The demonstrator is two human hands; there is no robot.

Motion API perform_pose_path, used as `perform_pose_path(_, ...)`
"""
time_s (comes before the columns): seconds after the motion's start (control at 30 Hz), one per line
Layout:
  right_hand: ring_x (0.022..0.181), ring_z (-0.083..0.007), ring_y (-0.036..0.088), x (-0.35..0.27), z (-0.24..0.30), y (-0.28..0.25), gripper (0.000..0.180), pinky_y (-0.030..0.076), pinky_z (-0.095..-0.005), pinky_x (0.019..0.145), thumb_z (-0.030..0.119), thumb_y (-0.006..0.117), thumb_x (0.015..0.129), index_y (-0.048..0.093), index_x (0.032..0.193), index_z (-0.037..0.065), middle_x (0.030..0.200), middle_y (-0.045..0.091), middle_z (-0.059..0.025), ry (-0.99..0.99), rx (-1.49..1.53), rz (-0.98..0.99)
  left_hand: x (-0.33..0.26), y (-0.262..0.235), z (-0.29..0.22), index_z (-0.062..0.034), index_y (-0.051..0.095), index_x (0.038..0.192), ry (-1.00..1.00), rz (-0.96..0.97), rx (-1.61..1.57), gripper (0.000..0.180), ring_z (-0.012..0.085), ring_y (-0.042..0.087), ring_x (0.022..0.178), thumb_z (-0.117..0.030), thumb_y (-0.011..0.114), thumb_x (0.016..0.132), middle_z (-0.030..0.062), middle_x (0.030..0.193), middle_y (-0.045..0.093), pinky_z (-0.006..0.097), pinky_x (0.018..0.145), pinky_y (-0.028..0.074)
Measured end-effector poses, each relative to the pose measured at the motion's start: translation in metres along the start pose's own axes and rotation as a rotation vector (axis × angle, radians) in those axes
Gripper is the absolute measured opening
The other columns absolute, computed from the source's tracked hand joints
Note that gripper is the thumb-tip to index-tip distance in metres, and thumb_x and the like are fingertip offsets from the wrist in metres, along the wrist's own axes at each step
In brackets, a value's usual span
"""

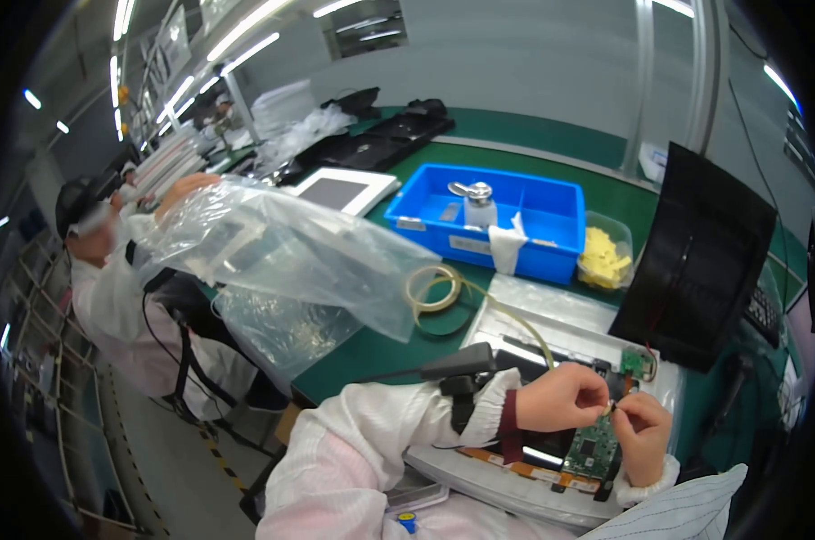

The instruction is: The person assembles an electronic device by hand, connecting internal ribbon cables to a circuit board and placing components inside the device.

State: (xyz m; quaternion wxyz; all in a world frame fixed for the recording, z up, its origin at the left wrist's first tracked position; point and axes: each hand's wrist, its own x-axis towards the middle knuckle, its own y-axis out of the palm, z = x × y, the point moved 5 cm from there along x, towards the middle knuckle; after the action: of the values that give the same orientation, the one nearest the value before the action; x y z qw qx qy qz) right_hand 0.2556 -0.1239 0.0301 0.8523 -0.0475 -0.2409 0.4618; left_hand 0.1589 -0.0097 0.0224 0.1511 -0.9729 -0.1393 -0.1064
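Observation:
My left hand (560, 399) and my right hand (643, 436) meet fingertip to fingertip over a green circuit board (590, 456). Both are closed in a pinch around something small and dark, too small to make out. The board sits inside an opened white device housing (511, 483) with a black inner panel and orange flat strips along its near edge. A smaller green board (638, 363) with thin wires lies just beyond my fingers. From a tape roll (416, 294) on the bench, a yellowish strip (526, 329) curves toward the housing.
A blue bin (443, 241) holds a metal-topped dispenser bottle (480, 209). Beside it stands a clear tub of yellow pieces (604, 258). A black panel (695, 261) leans at right. On the left, a co-worker (128, 306) handles a large clear plastic bag (299, 247) reaching over the bench.

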Motion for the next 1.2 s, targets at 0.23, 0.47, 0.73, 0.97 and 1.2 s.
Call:
perform_pose_path(0.23, 0.060, -0.0087, 0.050, 0.001, -0.015, -0.008, 0.001, 0.036, -0.0180, 0.050, -0.006, 0.058, 0.071, 0.057, 0.072, -0.006, 0.072, 0.054, -0.0054, 0.127, 0.113, -0.003, 0.005, -0.006, 0.004, 0.0022, 0.058, 0.075, -0.021, -0.007, -0.013, 0.008, 0.0102, 0.055, 0.061, -0.005, 0.060, 0.073, 0.0050, 0.066, 0.057, 0.023, 0.058, 0.045)
perform_pose_path(0.47, 0.056, -0.0076, 0.048, 0.001, -0.020, -0.011, 0.004, 0.036, -0.0179, 0.048, -0.004, 0.056, 0.074, 0.056, 0.071, -0.005, 0.072, 0.053, -0.0045, 0.231, 0.206, -0.071, 0.022, -0.025, 0.006, 0.0023, 0.058, 0.072, 0.051, -0.142, 0.076, 0.009, 0.0091, 0.054, 0.058, -0.006, 0.061, 0.072, 0.0061, 0.062, 0.058, 0.023, 0.055, 0.044)
perform_pose_path(0.73, 0.054, -0.0069, 0.047, 0.001, -0.016, -0.010, 0.007, 0.034, -0.0190, 0.047, -0.002, 0.054, 0.076, 0.056, 0.069, -0.001, 0.065, 0.053, -0.0030, 0.194, 0.163, -0.092, 0.066, -0.064, 0.006, 0.0018, 0.059, 0.071, 0.146, -0.473, 0.181, 0.008, 0.0128, 0.055, 0.056, -0.006, 0.061, 0.071, 0.0085, 0.060, 0.058, 0.026, 0.054, 0.044)
perform_pose_path(0.97, 0.054, -0.0074, 0.047, 0.003, -0.021, -0.011, 0.007, 0.035, -0.0195, 0.047, -0.002, 0.054, 0.076, 0.055, 0.069, -0.001, 0.064, 0.052, -0.0029, 0.227, 0.142, -0.132, 0.101, -0.092, 0.010, 0.0021, 0.059, 0.070, 0.190, -0.640, 0.245, 0.007, 0.0173, 0.057, 0.057, -0.005, 0.061, 0.069, 0.0108, 0.062, 0.059, 0.027, 0.055, 0.045)
perform_pose_path(1.2, 0.051, -0.0079, 0.047, -0.001, -0.039, -0.022, 0.008, 0.035, -0.0199, 0.044, -0.002, 0.054, 0.074, 0.055, 0.066, -0.001, 0.062, 0.051, -0.0035, 0.168, 0.188, -0.160, 0.108, -0.100, 0.013, 0.0024, 0.059, 0.071, 0.207, -0.680, 0.282, 0.007, 0.0200, 0.058, 0.057, -0.005, 0.060, 0.069, 0.0115, 0.063, 0.059, 0.028, 0.055, 0.045)
